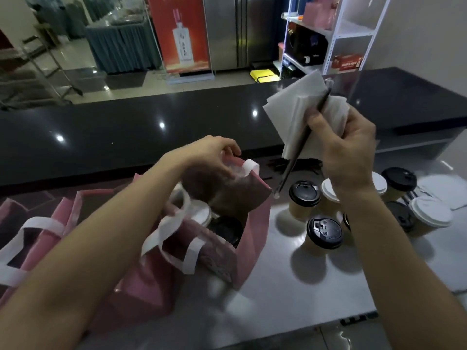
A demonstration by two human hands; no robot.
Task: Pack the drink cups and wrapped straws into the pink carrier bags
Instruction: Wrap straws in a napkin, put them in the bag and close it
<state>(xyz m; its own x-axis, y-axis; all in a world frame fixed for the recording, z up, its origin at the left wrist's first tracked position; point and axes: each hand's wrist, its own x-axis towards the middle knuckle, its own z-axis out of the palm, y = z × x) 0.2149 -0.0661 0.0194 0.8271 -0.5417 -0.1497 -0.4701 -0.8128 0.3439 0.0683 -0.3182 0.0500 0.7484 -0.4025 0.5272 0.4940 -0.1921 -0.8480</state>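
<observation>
Several cups (324, 232) on pale worktop (290, 286); glossy black counter (126, 137) behind.

Left: we see the open pink fabric carrier bag (250, 238) standing on the pale steel worktop (290, 286), more pink bags (50, 223) left of it.
In bag: two lidded cups (202, 214).
Right: the cluster of lidded paper cups (324, 233) stands on the worktop.
Behind: the dark stone counter (126, 137).
Above cups: our right hand (346, 147) holds white napkins (298, 107) and a wrapped straw (300, 147).
</observation>
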